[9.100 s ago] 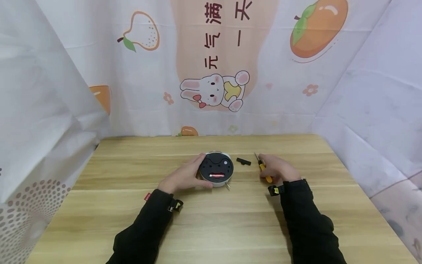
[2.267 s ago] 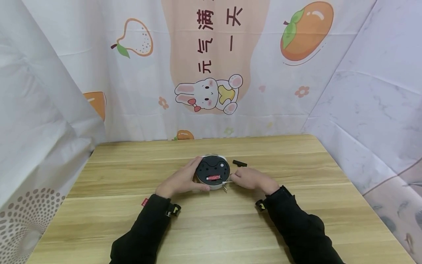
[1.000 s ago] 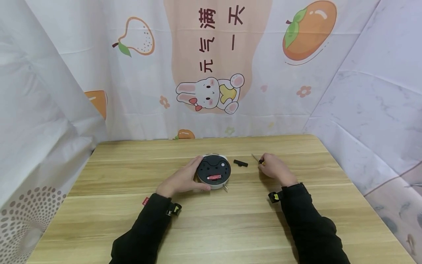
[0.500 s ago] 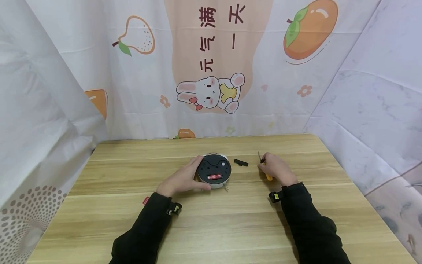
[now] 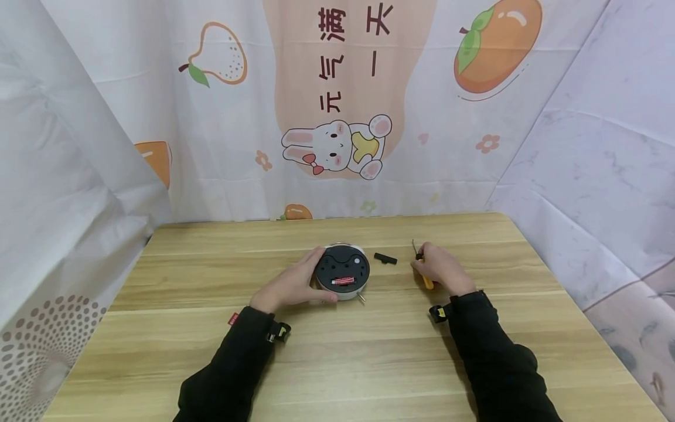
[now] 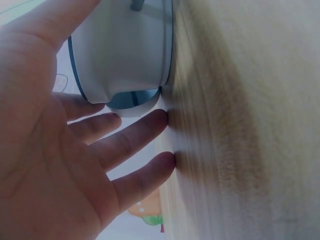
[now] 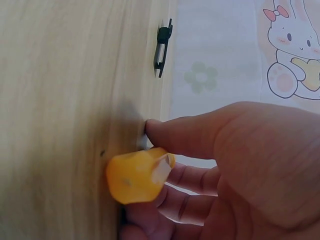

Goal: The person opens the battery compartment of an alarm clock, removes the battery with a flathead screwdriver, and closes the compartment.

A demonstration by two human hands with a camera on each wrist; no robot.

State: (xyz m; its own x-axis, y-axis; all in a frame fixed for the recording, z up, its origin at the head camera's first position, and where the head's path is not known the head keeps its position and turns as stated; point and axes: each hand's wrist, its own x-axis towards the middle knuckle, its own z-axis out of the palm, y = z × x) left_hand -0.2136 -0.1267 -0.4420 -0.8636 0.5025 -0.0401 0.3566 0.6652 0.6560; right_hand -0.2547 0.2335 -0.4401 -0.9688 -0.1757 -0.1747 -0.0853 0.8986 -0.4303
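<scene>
A round alarm clock (image 5: 337,264) lies with its black back upward, its white side wall showing in the left wrist view. In its uncovered battery compartment sits a red battery (image 5: 344,281), slightly tilted. My left hand (image 5: 292,287) holds the clock from the left, thumb at the near side and fingers round the far side; some fingertips touch the table. To the right, my right hand (image 5: 440,269) pinches a screwdriver (image 5: 428,282) low at the tabletop, its thin shaft pointing away. The screwdriver's yellow handle end (image 7: 137,177) fills the space between thumb and fingers in the right wrist view.
A small black battery cover (image 5: 385,258) lies on the wooden table (image 5: 337,363) between the clock and the right hand. One metal clock foot (image 5: 361,298) sticks out at the near side. A printed white curtain (image 5: 227,146) hangs behind the table.
The right hand was at the clock's battery compartment a little over two seconds ago, and has moved right with the screwdriver, turning its shaft away. The battery now lies more tilted than at first.
</scene>
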